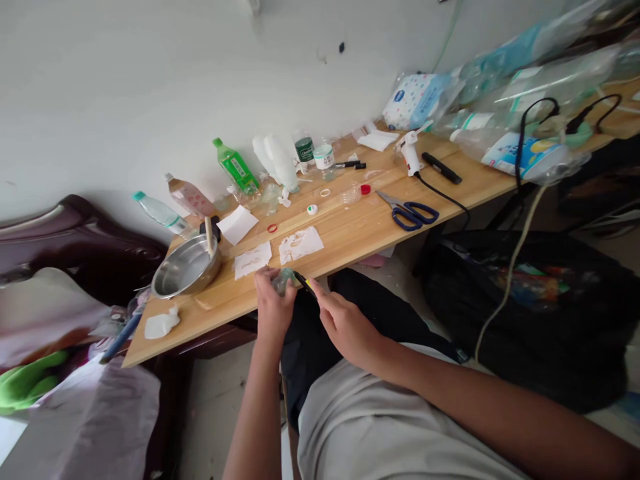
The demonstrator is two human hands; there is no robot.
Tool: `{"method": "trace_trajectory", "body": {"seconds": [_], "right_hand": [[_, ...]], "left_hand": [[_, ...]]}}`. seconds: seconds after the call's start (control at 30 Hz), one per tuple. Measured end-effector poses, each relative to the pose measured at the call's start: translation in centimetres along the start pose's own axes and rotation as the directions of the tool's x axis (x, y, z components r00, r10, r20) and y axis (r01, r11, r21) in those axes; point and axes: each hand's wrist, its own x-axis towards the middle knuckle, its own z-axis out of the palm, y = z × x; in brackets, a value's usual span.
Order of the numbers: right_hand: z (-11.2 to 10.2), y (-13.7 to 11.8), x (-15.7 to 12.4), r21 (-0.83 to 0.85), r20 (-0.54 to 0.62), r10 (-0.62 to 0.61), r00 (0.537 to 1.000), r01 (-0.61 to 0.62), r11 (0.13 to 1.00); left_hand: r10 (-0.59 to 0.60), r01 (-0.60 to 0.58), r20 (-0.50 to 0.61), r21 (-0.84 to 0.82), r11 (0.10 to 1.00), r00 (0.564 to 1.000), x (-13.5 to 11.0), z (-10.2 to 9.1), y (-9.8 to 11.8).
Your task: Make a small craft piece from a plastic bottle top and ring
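My left hand (273, 303) is wrapped round a small clear plastic bottle piece (283, 280) above my lap, near the table's front edge. In my right hand (345, 323) is a black and yellow utility knife (306, 285), gripped with the forefinger along it. The knife's front end meets the right side of the plastic piece; whether the blade is in the plastic I cannot tell. Just beyond my hands, two whitish paper scraps (301, 245) lie on the wooden table (345, 227).
A steel bowl (173, 277) stands at the left. Blue-handled scissors (410, 212), a glue gun (411, 155) with a cord and a black marker-like stick (441, 168) lie at the right. Several bottles, including a green bottle (235, 167), line the wall. A black bag (530, 333) sits below.
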Motion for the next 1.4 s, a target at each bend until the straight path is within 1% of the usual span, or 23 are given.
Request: {"method": "trace_trajectory", "body": {"seconds": [0.3, 0.43, 0.6, 0.77, 0.93, 1.07, 1.13, 1.27, 1.4], "right_hand": [[-0.4, 0.4, -0.3, -0.007, 0.028, 0.010, 1.000, -0.010, 1.000], [-0.5, 0.8, -0.3, -0.048, 0.056, -0.005, 0.998, 0.008, 0.999], [-0.1, 0.8, -0.1, -0.075, 0.068, -0.024, 0.997, 0.029, 0.997], [0.6, 0.6, 0.1, -0.106, 0.070, -0.007, 0.998, 0.014, 0.994], [1.7, 0.4, -0.6, -0.145, 0.098, 0.020, 0.995, -0.006, 0.989], [1.7, 0.3, -1.4, -0.155, 0.111, 0.014, 0.994, 0.003, 0.988], [1.2, 0.3, -1.8, -0.129, 0.098, -0.003, 0.995, 0.016, 0.991], [0.1, 0.2, -2.3, -0.003, -0.020, -0.051, 0.998, 0.051, 0.999], [-0.5, 0.3, -2.1, 0.011, -0.081, -0.080, 0.994, 0.081, 0.997]], "left_hand": [[-0.026, 0.026, 0.012, 0.006, 1.000, 1.000, 0.0, 0.0, -0.1], [-0.048, 0.048, 0.011, 0.004, 0.999, 0.999, -0.1, 0.0, -0.3], [-0.060, 0.060, -0.006, 0.005, 0.998, 0.998, -0.1, -0.2, -0.4], [-0.068, 0.068, -0.027, 0.013, 0.998, 0.997, -0.1, -0.5, -0.6], [-0.109, 0.110, -0.038, 0.012, 0.994, 0.993, 0.1, -0.5, -0.8], [-0.141, 0.140, -0.043, -0.015, 0.990, 0.989, 0.0, -0.8, -1.1], [-0.145, 0.144, -0.042, -0.037, 0.989, 0.988, -0.3, -0.9, -1.2], [-0.115, 0.112, -0.039, -0.089, 0.990, 0.993, -1.2, -1.0, -1.2], [-0.071, 0.069, -0.016, -0.111, 0.991, 0.997, -1.6, -0.8, -1.1]]}}
